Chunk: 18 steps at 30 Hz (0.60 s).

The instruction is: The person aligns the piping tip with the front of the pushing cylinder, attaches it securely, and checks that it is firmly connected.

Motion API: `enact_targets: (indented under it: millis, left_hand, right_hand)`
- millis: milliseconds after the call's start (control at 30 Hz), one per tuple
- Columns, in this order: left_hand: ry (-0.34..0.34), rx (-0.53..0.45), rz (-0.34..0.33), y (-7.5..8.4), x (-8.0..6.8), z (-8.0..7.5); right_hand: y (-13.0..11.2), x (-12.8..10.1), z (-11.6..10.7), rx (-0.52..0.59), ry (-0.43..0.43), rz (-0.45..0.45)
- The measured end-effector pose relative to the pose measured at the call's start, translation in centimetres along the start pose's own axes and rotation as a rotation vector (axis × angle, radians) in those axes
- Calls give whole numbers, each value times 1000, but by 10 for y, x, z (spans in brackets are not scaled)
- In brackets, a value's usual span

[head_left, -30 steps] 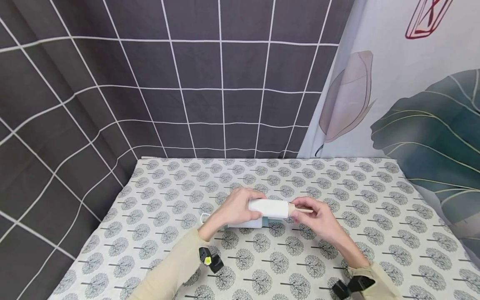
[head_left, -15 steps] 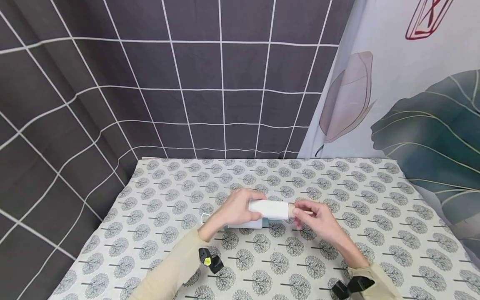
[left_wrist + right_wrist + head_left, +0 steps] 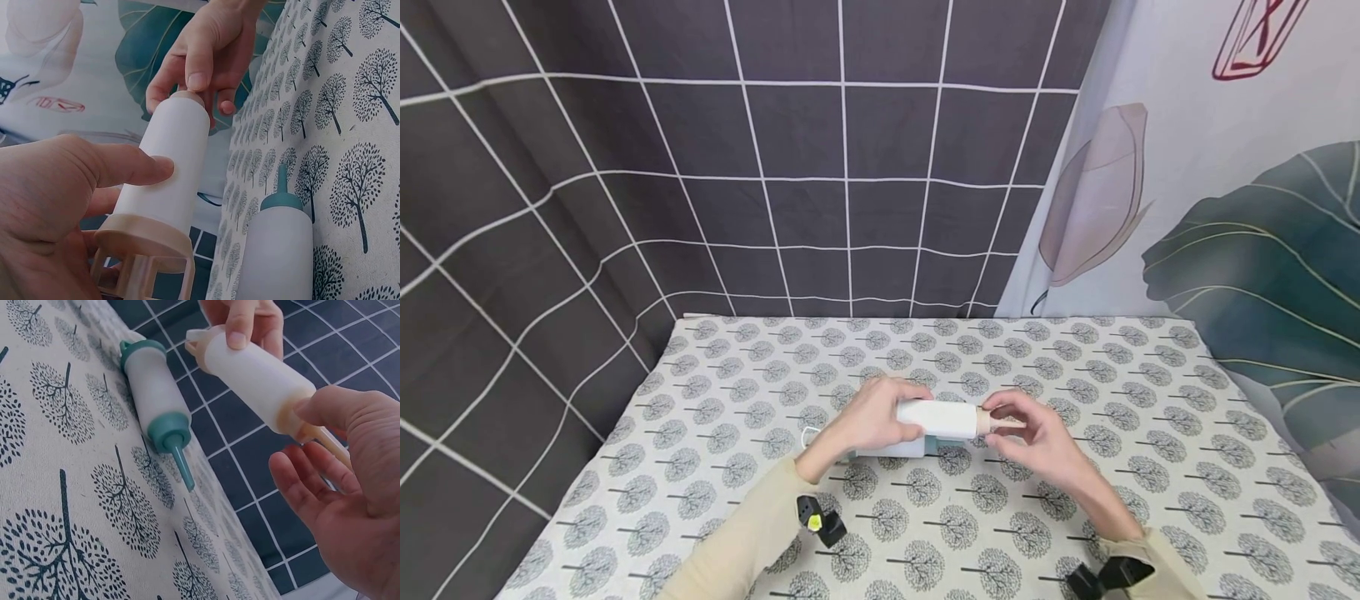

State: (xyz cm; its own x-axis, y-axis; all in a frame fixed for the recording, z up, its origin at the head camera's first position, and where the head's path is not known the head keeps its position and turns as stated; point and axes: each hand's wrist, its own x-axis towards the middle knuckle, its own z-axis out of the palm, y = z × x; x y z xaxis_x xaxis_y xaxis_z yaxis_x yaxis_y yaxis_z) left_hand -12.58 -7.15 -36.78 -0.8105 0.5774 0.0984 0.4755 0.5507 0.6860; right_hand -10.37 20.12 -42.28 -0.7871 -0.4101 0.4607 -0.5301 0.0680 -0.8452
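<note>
My left hand (image 3: pixel 880 412) grips a white squeeze bottle (image 3: pixel 938 419) round its body, holding it sideways above the cloth. In the left wrist view its beige base (image 3: pixel 144 232), with an open frame of struts, points toward the camera. My right hand (image 3: pixel 1037 437) is at the other end, thumb and fingers round the beige nozzle cap (image 3: pixel 291 417). In the right wrist view the slim nozzle (image 3: pixel 331 447) runs out past the thumb. Just below lies a second squeeze bottle (image 3: pixel 153 390) with a teal cap, nozzle and base, partly hidden by my left hand in the head view.
A cloth printed with trees (image 3: pixel 760 517) covers the table. Behind it hangs a dark curtain with a white grid (image 3: pixel 797 208). A pale curtain with leaf prints (image 3: pixel 1090 200) hangs at the right. Black wrist cameras sit on both sleeves.
The right fingers first closed in over the nozzle, then spread round the cap, with the thumb lower and the index finger higher. The left hand and both bottles stay in place.
</note>
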Motion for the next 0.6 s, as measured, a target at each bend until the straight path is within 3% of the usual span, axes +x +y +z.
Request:
enact_targets:
  millis: [167, 600]
  left_hand:
    - [-2, -4, 12, 1, 0, 0]
    - [-5, 3, 23, 0, 1, 0]
  right_hand:
    - [2, 0, 2, -10, 7, -17]
    - [1, -2, 3, -56, 55, 115]
